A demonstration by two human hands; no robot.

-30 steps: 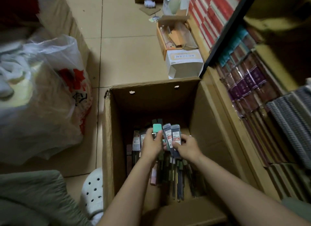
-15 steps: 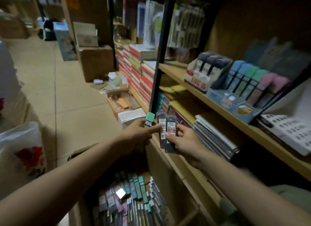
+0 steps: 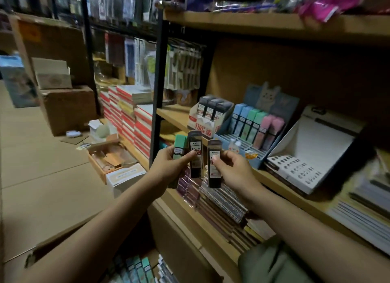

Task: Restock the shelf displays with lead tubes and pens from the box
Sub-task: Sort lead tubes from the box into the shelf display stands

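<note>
Left hand [image 3: 168, 166]: fingers closed around two lead tubes held upright, a green lead tube [image 3: 180, 146] and a dark lead tube [image 3: 195, 154] with a white "0.7" label.

Right hand [image 3: 232, 168]: fingers closed on one dark tube [image 3: 214, 163], upright, just beside the left hand's dark one; whether the two touch cannot be told.

Landmark, red-and-white display carton [image 3: 207, 119] on the wooden shelf [image 3: 175, 114]: holds three dark tubes standing in a row. All three held tubes sit below and in front of it, clear of the shelf.

Blue display tray [image 3: 238, 143]: immediately right of the carton; blue, green and pink tubes stand in it, with bare slots at its front.

White stand [image 3: 306, 156]: further right of the carton, past the blue tray.

Cardboard box [image 3: 69, 240]: on the floor well below and left of the carton, open, with more tubes [image 3: 137, 268] lying inside.
</note>
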